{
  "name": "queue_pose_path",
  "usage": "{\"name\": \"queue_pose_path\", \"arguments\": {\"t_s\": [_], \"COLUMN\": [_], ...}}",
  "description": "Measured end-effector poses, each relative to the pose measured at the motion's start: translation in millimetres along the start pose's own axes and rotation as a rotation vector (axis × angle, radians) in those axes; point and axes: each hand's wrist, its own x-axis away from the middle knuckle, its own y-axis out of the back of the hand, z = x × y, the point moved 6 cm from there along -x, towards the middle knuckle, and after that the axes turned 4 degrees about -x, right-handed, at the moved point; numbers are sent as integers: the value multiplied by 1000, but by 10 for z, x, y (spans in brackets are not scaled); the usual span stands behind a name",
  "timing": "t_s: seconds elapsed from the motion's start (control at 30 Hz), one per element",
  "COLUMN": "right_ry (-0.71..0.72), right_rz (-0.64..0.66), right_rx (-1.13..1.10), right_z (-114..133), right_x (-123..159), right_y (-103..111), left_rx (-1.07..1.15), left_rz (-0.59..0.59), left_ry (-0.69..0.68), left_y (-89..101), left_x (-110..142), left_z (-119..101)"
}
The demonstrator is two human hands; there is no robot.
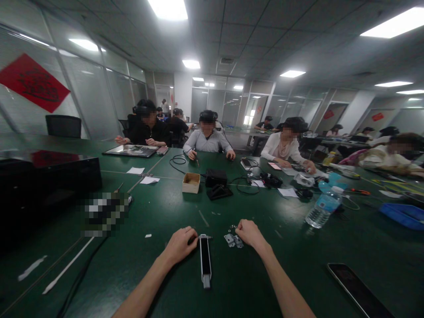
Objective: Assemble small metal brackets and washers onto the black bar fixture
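Note:
A long, narrow metal part [206, 260] with a black middle and pale edges lies on the green table in front of me. My left hand [181, 243] is closed at its far end, fingertips against a short crosspiece. To the right, my right hand [251, 234] is closed, with its fingertips down among small metal pieces; what it pinches is too small to make out. Grey metal brackets [233, 240] lie just beside and below those fingertips. A few tiny ring-like parts [232, 228] sit by the fingers.
Farther off stand a small open box [191, 183] and a black box [216, 177]. On the right are a water bottle [324, 207], a phone [357, 289] and a blue tray [402, 215]. A black monitor [49, 190] is at left. Several people sit across the table.

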Motion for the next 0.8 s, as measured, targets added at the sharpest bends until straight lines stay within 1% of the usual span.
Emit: {"name": "queue_pose_path", "arguments": {"t_s": [0.07, 0.13, 0.23, 0.33, 0.4, 0.47, 0.6, 0.8], "right_ry": [85, 178, 346, 459, 475, 476, 459, 459], "right_rz": [-62, -91, -79, -38, -23, -26, -37, -28], "right_rx": [-33, -73, -144, -175, -179, -187, -200, -232], "right_z": [135, 295, 541, 679, 690, 672, 637, 664], "right_x": [53, 112, 212, 286, 298, 290, 257, 258], "right_y": [27, -5, -157, -339, -416, -446, -448, -452], "left_rx": [-2, -6, -14, -24, -29, -31, -28, -21], "left_rz": [-3, -7, -10, -13, -14, -17, -22, -26], "left_ry": [-6, -12, -19, -26, -32, -40, -53, -60], "left_y": [5, 10, 12, 2, -11, -24, -44, -50], "left_x": [0, 0, 0, -3, -8, -15, -20, -20], "left_z": [-4, -10, -17, -17, -14, -10, -1, 3]}}
